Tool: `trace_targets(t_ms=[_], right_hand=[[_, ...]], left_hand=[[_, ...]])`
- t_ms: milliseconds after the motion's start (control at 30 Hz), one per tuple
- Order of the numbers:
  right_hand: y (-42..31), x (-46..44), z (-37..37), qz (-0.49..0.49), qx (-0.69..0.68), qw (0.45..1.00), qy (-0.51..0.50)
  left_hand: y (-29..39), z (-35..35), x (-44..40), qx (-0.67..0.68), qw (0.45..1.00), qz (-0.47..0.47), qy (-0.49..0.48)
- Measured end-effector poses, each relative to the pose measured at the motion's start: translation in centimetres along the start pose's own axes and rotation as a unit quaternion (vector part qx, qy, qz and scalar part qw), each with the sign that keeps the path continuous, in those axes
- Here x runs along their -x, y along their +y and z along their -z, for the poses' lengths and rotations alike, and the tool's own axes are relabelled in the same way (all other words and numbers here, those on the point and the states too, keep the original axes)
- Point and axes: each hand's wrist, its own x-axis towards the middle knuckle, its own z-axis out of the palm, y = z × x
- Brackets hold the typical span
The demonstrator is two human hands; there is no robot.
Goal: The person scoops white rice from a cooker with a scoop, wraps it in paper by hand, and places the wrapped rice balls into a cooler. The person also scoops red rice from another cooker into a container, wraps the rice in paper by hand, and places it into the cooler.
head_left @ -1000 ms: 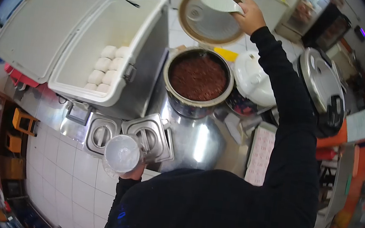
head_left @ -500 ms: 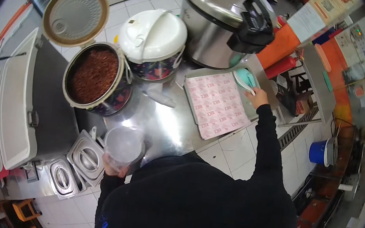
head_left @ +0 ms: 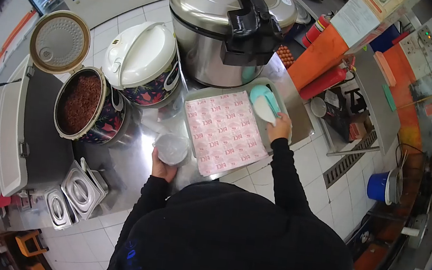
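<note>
L grip [head_left: 163, 169] partly hidden behind clear tub [head_left: 172, 149]; txt on notice [head_left: 351, 21] too sm.

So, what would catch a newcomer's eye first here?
Probably the big steel cooker, at the back of the counter. Next, the pink-printed paper in front of it, with the right hand at a white scoop alongside. Then the open pot at the picture's left, holding something reddish-brown.

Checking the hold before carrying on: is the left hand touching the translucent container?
Touching. The head view shows the left hand curled against the near left side of the translucent container, with no gap between them.
</note>
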Motion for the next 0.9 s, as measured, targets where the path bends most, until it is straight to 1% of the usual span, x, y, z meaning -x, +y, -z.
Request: trace_targets(t_ms=[33, 100, 167, 200, 300, 333, 400, 467, 500, 567, 600, 633, 700, 767, 833, 900], right_hand=[[1.5, -0.8, 0.4, -0.004, -0.009, 1.000, 0.006], [3.7, -2.2, 0.9, -0.015, -0.029, 0.999, 0.019], [4.8, -3.4, 0.9, 0.038, -0.085, 0.995, -0.020], [5.4, -4.0, 0.5, 0.066, -0.112, 0.991, -0.039], [5.2, -4.4, -2.1, 0.075, -0.109, 0.989, -0.068], [4.7, -4.4, -2.2, 0.066, -0.105, 0.990, -0.071], [3.9, -4.2, -2.3, 0.049, -0.171, 0.982, -0.069], [2.9, -3.9, -0.8, 0.039, -0.237, 0.968, -0.067], [3.0, -4.0, -0.1, 0.033, -0.238, 0.969, -0.056], [4.5, -4.3, 1.0, 0.019, -0.239, 0.970, -0.031], [5.2, -4.6, 1.8, 0.015, -0.211, 0.977, -0.002], [6.3, -5.2, 2.4, 0.012, -0.182, 0.983, 0.030], [9.7, -6.4, 1.3, -0.081, -0.206, 0.975, 0.032], [11.3, -7.9, 1.1, -0.090, -0.128, 0.988, 0.015], [11.9, -8.6, 0.4, -0.093, -0.065, 0.993, -0.008], [11.7, -9.3, -0.3, -0.085, -0.022, 0.996, -0.031]], left_hand=[[-0.8, -0.5, -0.7, 0.000, 1.000, -0.011, 0.004], [-2.0, -1.4, -1.7, -0.008, 1.000, 0.001, -0.001], [-3.0, -2.5, -2.8, -0.010, 1.000, 0.009, -0.003], [-3.6, -2.5, -3.4, -0.032, 0.999, -0.007, -0.005], [-4.3, -2.5, -4.0, -0.040, 0.998, -0.025, 0.029], [-4.3, -3.0, -3.8, -0.039, 0.998, -0.034, 0.031], [-4.2, -3.8, -3.2, -0.038, 0.997, -0.051, 0.037], [-4.2, -3.7, -2.8, -0.084, 0.994, -0.061, 0.045], [-4.3, -3.5, -2.6, -0.108, 0.991, -0.064, 0.050], [-4.6, -2.1, -2.8, -0.131, 0.990, -0.035, 0.049], [-4.7, -1.6, -2.9, -0.142, 0.989, -0.020, 0.047], [-4.7, -2.0, -3.0, -0.149, 0.987, -0.037, 0.044], [-4.8, -3.4, -3.8, -0.165, 0.983, -0.072, 0.032], [-4.8, -4.7, -4.4, -0.174, 0.981, -0.077, 0.032], [-5.4, -4.2, -5.2, -0.202, 0.977, -0.068, 0.024], [-6.1, -3.8, -5.6, -0.212, 0.973, -0.072, 0.055]])
